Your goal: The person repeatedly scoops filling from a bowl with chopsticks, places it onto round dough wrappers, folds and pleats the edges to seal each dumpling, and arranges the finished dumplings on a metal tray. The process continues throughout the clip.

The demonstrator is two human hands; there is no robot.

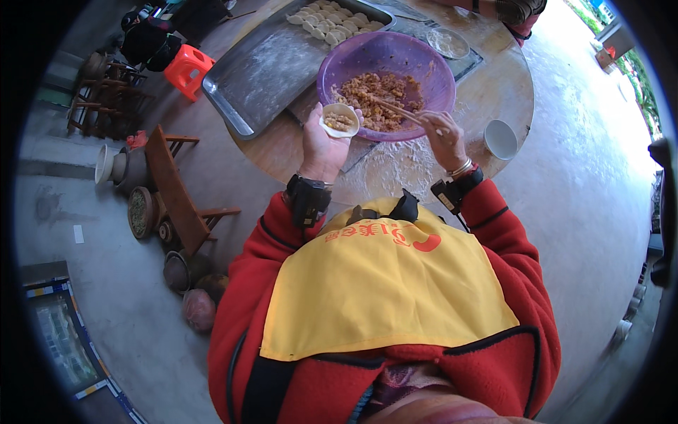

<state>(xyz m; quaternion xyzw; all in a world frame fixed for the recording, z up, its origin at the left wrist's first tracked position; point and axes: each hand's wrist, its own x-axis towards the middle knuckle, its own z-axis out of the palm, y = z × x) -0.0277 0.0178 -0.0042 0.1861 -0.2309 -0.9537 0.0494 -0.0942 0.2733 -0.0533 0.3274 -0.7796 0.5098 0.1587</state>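
Note:
My left hand (324,146) holds a round dumpling wrapper (332,130) on its palm and fingers, with meat filling (340,122) on the wrapper. A pair of wooden chopsticks (394,109) is in my right hand (445,139), their tips in the minced filling (382,90) inside a purple plastic bowl (437,79). Behind the bowl, folded dumplings (333,21) lie in rows at the far end of a floured metal tray (265,66).
The round wooden table (508,63) has flour scattered near me. A white bowl (500,140) stands at its right, a dish of flour (448,42) behind the purple bowl. Another person's arm (471,4) reaches the far edge. A wooden bench (177,196) and red stool (188,71) are at left.

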